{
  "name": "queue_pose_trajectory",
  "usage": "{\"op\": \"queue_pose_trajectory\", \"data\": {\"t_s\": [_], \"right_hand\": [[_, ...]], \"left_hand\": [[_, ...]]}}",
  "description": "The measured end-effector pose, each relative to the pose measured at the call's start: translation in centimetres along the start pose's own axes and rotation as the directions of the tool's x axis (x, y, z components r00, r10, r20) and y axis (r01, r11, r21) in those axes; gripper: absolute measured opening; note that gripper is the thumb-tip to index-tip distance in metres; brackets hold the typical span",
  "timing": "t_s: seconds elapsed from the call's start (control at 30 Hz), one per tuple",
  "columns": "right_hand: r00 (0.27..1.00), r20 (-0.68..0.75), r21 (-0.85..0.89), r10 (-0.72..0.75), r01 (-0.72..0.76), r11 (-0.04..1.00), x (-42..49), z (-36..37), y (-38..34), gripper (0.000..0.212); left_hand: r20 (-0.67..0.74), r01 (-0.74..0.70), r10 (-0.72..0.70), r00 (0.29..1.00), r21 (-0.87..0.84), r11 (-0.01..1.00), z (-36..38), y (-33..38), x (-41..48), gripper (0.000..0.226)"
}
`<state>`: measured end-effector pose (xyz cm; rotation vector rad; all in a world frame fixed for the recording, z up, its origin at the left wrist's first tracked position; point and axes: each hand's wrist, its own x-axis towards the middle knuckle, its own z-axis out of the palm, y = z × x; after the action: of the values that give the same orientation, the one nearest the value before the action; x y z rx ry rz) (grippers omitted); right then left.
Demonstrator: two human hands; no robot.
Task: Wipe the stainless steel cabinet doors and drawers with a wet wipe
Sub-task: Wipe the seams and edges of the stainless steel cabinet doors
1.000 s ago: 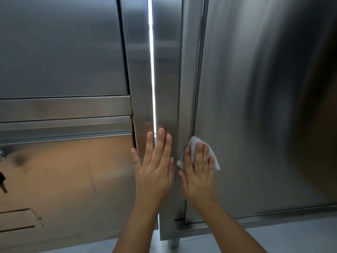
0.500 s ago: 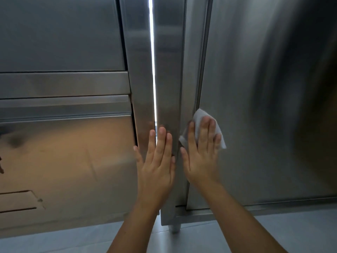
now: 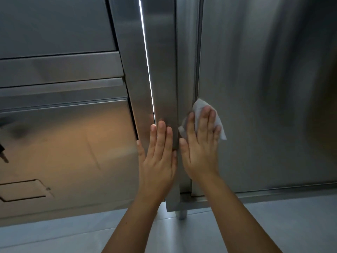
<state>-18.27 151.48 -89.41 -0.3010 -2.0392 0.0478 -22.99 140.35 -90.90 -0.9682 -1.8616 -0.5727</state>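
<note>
Free: brushed-steel door panel [image 3: 255,88] above, right of white wet wipe [image 3: 199,106]; blocking leftward: vertical steel post [image 3: 162,70], flat left hand [image 3: 157,161].

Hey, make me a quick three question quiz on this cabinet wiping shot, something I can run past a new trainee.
1. True or false: the left hand holds the wet wipe.
2. Multiple choice: the right hand presses the wipe flat against A) the floor, B) the left edge of the cabinet door, C) a drawer front.
3. Fill in: the bright gap between the two steel units runs up from the fingertips of the ____ hand.
Key: 1 false; 2 B; 3 left.
</note>
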Motion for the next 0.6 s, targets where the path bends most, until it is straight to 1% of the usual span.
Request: {"op": "queue_pose_trajectory", "data": {"t_s": [0.07, 0.2, 0.3, 0.4, 0.53, 0.6], "right_hand": [[0.999, 0.033, -0.001, -0.003, 0.003, 1.0, -1.5, 0.4, 0.3, 0.055], [0.988, 0.157, -0.043, -0.003, 0.01, 0.999, -8.7, 2.0, 1.3, 0.054], [0.977, 0.213, -0.091, -0.022, 0.043, 0.995, -12.2, 2.8, 2.0, 0.053], [0.982, 0.19, -0.086, -0.01, 0.027, 0.996, -11.8, 3.0, 1.7, 0.053], [0.995, 0.103, 0.081, 0.001, -0.01, 0.997, -6.8, 2.3, 1.0, 0.055], [0.997, 0.07, 0.106, 0.01, -0.017, 0.994, -5.0, 2.1, 0.8, 0.056]], "left_hand": [[-0.002, -0.011, 0.011, 1.0, 0.02, 1.0, 0.0, -0.1, 0.0, 0.071], [0.024, -0.001, 0.0, 1.0, 0.047, 0.999, 0.0, 0.1, -0.6, 0.07], [0.083, -0.022, 0.017, 0.996, 0.058, 0.998, 0.0, 0.0, -2.0, 0.071], [0.14, -0.038, 0.03, 0.99, 0.059, 0.997, 0.0, -0.3, -3.1, 0.07], [0.146, -0.032, 0.023, 0.989, 0.055, 0.998, 0.2, -0.1, -3.3, 0.071], [0.135, -0.032, 0.026, 0.991, 0.042, 0.999, 0.3, -0.2, -3.1, 0.072]]}}
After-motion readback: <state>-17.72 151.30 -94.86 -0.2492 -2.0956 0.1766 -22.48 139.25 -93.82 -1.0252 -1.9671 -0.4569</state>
